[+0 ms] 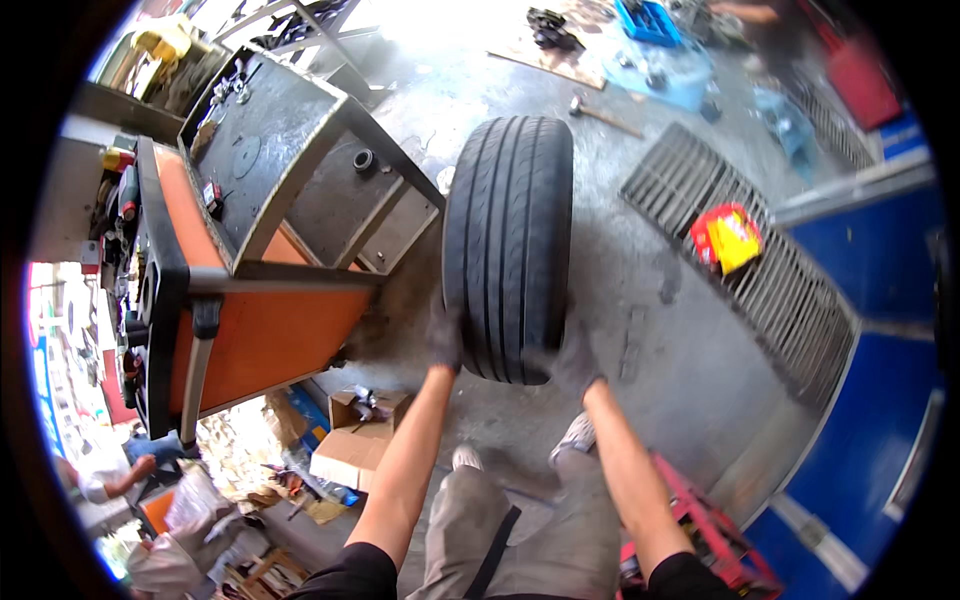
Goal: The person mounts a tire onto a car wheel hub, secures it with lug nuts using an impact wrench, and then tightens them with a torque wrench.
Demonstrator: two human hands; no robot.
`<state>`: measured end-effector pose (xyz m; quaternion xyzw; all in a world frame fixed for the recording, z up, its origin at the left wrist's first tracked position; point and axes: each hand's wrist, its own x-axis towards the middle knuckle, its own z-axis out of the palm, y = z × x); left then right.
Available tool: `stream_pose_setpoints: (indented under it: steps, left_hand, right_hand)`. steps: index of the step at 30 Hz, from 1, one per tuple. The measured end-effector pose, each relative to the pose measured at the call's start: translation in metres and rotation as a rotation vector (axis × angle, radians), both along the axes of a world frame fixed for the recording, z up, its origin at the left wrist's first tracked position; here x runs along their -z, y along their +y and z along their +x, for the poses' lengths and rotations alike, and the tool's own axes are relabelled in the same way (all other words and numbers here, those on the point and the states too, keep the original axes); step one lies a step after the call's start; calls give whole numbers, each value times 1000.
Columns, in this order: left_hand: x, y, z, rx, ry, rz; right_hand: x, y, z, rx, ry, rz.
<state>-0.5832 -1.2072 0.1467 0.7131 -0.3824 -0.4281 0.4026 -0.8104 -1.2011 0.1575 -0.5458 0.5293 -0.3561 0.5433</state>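
Observation:
A black car tyre (508,240) stands upright on its tread on the grey concrete floor in front of me. My left hand (444,338), in a dark glove, presses on the tyre's left sidewall near the bottom. My right hand (572,358), also gloved, grips the tyre's lower right edge. Both forearms reach up from the lower edge. My shoes (575,436) show just below the tyre.
An orange and black tool trolley (250,320) with a grey metal top stands close on the left. A metal floor grate (760,260) with a red and yellow packet (728,238) lies right. A cardboard box (352,450), a red jack (705,525), a hammer (600,112) and a blue wall (880,400) surround me.

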Motion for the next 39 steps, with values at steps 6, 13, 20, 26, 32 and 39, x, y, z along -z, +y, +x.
stream_pose_setpoints:
  steps: [6, 13, 20, 26, 32, 39]
  left_hand:
    - [100, -53, 13, -93, 117, 207]
    - [48, -326, -41, -251, -55, 104]
    - [8, -631, -2, -155, -149, 71]
    - [-124, -1068, 117, -75, 25, 43]
    - [-45, -1154, 136, 159, 59, 214]
    - [-79, -1559, 188, 93, 1, 110]
  right_hand:
    - [-31, -181, 40, -116, 424, 50]
    - [-66, -597, 18, -55, 188, 291]
    - [50, -695, -41, -168, -187, 380]
    - [-9, -895, 57, -47, 370, 0]
    - [-69, -1319, 169, 302, 290, 55]
    - [31, -1558, 110, 90, 360, 158]
